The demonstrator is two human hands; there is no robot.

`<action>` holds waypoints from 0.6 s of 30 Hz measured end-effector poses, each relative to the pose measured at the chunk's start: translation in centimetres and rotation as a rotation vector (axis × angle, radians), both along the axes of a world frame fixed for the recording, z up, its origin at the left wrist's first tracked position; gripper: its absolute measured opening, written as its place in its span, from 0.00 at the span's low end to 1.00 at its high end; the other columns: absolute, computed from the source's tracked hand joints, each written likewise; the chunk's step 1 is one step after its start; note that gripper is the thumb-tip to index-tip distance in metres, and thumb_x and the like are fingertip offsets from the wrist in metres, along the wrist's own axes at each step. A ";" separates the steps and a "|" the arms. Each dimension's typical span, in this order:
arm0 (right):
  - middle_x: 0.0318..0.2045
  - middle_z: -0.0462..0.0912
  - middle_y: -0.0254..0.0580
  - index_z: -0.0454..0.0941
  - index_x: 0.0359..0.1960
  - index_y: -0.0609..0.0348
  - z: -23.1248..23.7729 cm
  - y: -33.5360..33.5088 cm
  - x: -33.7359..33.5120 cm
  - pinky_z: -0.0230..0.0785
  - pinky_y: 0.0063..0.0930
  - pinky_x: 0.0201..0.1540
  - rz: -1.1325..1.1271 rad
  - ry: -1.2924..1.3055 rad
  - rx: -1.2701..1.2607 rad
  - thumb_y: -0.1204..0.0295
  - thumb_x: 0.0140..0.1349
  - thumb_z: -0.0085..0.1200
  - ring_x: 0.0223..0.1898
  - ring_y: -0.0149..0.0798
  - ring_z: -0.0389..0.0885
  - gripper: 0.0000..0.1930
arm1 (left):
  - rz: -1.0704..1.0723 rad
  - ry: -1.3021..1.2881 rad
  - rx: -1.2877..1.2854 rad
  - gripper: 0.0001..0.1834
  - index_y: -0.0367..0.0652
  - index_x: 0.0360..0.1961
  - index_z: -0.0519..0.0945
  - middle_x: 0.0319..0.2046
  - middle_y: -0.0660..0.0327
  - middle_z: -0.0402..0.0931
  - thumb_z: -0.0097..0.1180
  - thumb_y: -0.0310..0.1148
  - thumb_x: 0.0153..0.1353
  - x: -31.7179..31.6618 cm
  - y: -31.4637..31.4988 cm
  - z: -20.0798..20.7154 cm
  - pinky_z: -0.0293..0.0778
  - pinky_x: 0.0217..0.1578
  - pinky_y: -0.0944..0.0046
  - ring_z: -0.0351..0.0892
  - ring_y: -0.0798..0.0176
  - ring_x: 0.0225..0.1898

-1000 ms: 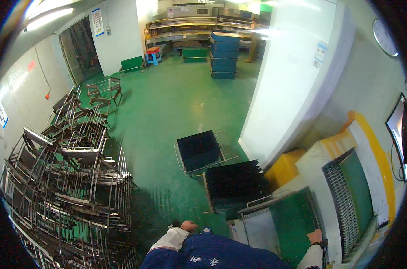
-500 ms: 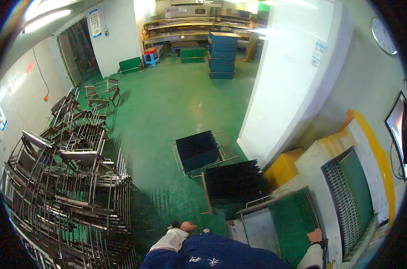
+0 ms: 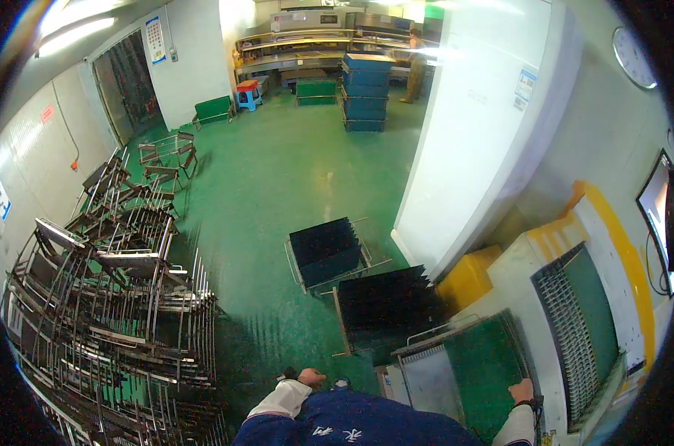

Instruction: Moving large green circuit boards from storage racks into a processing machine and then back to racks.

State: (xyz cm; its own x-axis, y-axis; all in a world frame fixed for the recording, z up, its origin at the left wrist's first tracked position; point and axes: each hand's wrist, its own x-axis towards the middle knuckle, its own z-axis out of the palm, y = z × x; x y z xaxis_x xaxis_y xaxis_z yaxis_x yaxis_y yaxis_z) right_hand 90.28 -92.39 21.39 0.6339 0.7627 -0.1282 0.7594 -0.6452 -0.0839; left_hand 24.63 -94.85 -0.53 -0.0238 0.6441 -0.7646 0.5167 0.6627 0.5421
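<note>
My left hand [image 3: 312, 377] hangs in front of my waist, its fingers curled in. Nothing shows in it, and it touches none of the racks. At the lower right, my right hand [image 3: 522, 390] is closed at the right-hand edge of a green panel [image 3: 489, 372], in a metal-framed rack beside me. The fingertips are too small to make out fully. A grey-white flat sheet [image 3: 431, 380] lies along the panel's left side. Just beyond stands a rack of dark upright boards [image 3: 385, 308], with a smaller rack of dark boards [image 3: 324, 251] farther off.
Metal racks [image 3: 129, 297] pile up along the left. A pale machine with a slatted opening [image 3: 567, 327] stands at the right, near a yellow box [image 3: 467, 276]. Stacked blue crates [image 3: 365, 93] and a blue stool [image 3: 248, 97] stand farther back; a person [image 3: 413, 70] is near the crates.
The view has shifted very slightly. The person at the back is a little more to the left. Both my hands stay where they were.
</note>
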 end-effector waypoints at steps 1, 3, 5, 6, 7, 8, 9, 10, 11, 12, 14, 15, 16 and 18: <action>0.30 0.75 0.60 0.73 0.27 0.70 0.4 0.0 -0.4 0.67 0.39 0.36 0.000 0.000 0.000 0.71 0.31 0.63 0.36 0.55 0.74 0.20 | 0.012 -0.006 -0.021 0.18 0.36 0.27 0.78 0.21 0.59 0.77 0.56 0.44 0.46 0.0 0.0 0.0 0.72 0.20 0.67 0.76 0.66 0.18; 0.30 0.75 0.60 0.73 0.28 0.70 0.9 0.0 -0.9 0.67 0.39 0.37 -0.005 -0.011 -0.001 0.70 0.31 0.64 0.36 0.55 0.74 0.20 | 0.022 -0.019 -0.012 0.18 0.36 0.26 0.78 0.21 0.59 0.77 0.56 0.44 0.46 -0.1 -0.1 -0.1 0.72 0.20 0.67 0.76 0.66 0.18; 0.30 0.75 0.60 0.73 0.28 0.70 0.1 -0.1 -0.2 0.67 0.39 0.37 -0.002 -0.030 -0.002 0.70 0.31 0.64 0.37 0.55 0.74 0.21 | 0.031 -0.031 -0.003 0.19 0.35 0.26 0.78 0.20 0.59 0.77 0.56 0.44 0.46 -0.1 -0.3 -0.4 0.72 0.20 0.67 0.76 0.66 0.19; 0.31 0.75 0.59 0.73 0.28 0.70 -0.4 -0.2 0.3 0.66 0.39 0.38 0.000 -0.050 -0.002 0.70 0.31 0.64 0.37 0.55 0.74 0.21 | 0.080 -0.069 -0.014 0.19 0.35 0.26 0.78 0.20 0.59 0.77 0.56 0.44 0.46 0.0 -0.4 -0.9 0.72 0.21 0.67 0.76 0.66 0.19; 0.31 0.75 0.59 0.73 0.28 0.70 -1.0 -0.3 1.0 0.66 0.39 0.38 -0.002 -0.050 -0.002 0.70 0.31 0.64 0.37 0.55 0.74 0.21 | 0.129 -0.107 -0.025 0.19 0.35 0.26 0.78 0.20 0.59 0.77 0.56 0.44 0.46 0.0 -0.5 -1.3 0.72 0.21 0.67 0.76 0.66 0.19; 0.28 0.76 0.56 0.73 0.25 0.66 -1.4 -0.4 1.2 0.68 0.38 0.35 0.026 -0.098 0.022 0.69 0.31 0.62 0.33 0.53 0.75 0.18 | 0.129 -0.105 -0.025 0.19 0.35 0.26 0.78 0.20 0.59 0.77 0.56 0.44 0.46 -0.1 -0.5 -1.9 0.72 0.21 0.67 0.76 0.66 0.19; 0.25 0.76 0.52 0.73 0.23 0.62 -1.7 -0.4 1.4 0.69 0.38 0.32 0.055 -0.145 0.046 0.69 0.31 0.60 0.30 0.52 0.76 0.15 | 0.128 -0.108 -0.034 0.19 0.35 0.26 0.78 0.20 0.59 0.77 0.56 0.44 0.46 -0.2 -0.5 -2.4 0.72 0.21 0.67 0.76 0.66 0.19; 0.25 0.76 0.52 0.73 0.23 0.62 -2.0 -0.5 1.6 0.69 0.38 0.32 0.055 -0.144 0.046 0.69 0.31 0.60 0.30 0.52 0.76 0.15 | 0.127 -0.111 -0.042 0.19 0.35 0.26 0.78 0.20 0.58 0.77 0.56 0.44 0.47 -0.3 -0.4 -2.9 0.73 0.21 0.66 0.76 0.66 0.19; 0.26 0.77 0.51 0.73 0.24 0.62 -1.6 -0.5 1.2 0.69 0.37 0.32 0.066 -0.152 0.045 0.67 0.31 0.61 0.30 0.51 0.76 0.16 | 0.126 -0.111 -0.042 0.19 0.35 0.26 0.78 0.20 0.58 0.77 0.56 0.44 0.47 -0.2 -0.4 -2.5 0.73 0.21 0.66 0.76 0.66 0.19; 0.27 0.77 0.50 0.73 0.25 0.62 -1.4 -0.5 1.0 0.70 0.37 0.33 0.078 -0.160 0.044 0.66 0.32 0.62 0.31 0.50 0.76 0.18 | 0.110 -0.091 -0.054 0.19 0.35 0.27 0.78 0.21 0.58 0.77 0.55 0.44 0.47 -0.1 -0.3 -2.0 0.73 0.22 0.66 0.76 0.65 0.19; 0.28 0.77 0.49 0.73 0.26 0.62 -1.7 -0.4 1.3 0.70 0.36 0.34 0.055 -0.172 0.017 0.65 0.32 0.63 0.31 0.49 0.77 0.19 | 0.090 -0.072 -0.065 0.19 0.35 0.28 0.77 0.22 0.58 0.77 0.55 0.44 0.48 0.2 -0.1 -1.1 0.73 0.22 0.66 0.76 0.65 0.20; 0.29 0.77 0.48 0.73 0.27 0.62 -1.7 -0.5 1.4 0.70 0.36 0.35 0.033 -0.184 -0.010 0.64 0.32 0.64 0.32 0.48 0.77 0.20 | 0.083 -0.069 -0.072 0.19 0.35 0.29 0.77 0.22 0.58 0.77 0.55 0.44 0.48 0.3 0.1 -0.6 0.73 0.22 0.66 0.76 0.65 0.20; 0.29 0.77 0.48 0.73 0.27 0.62 -1.6 -0.6 1.5 0.70 0.36 0.35 0.029 -0.185 -0.010 0.64 0.32 0.64 0.32 0.48 0.77 0.20 | 0.075 -0.067 -0.078 0.19 0.36 0.30 0.77 0.23 0.58 0.77 0.54 0.44 0.48 0.4 0.2 -0.4 0.73 0.22 0.66 0.76 0.64 0.21; 0.30 0.78 0.47 0.73 0.28 0.62 -0.3 0.0 0.0 0.71 0.36 0.37 0.021 -0.143 -0.040 0.65 0.32 0.64 0.33 0.47 0.77 0.20 | 0.109 -0.081 -0.098 0.19 0.36 0.31 0.77 0.23 0.58 0.78 0.54 0.44 0.48 -0.1 -0.3 -1.7 0.72 0.21 0.66 0.76 0.64 0.21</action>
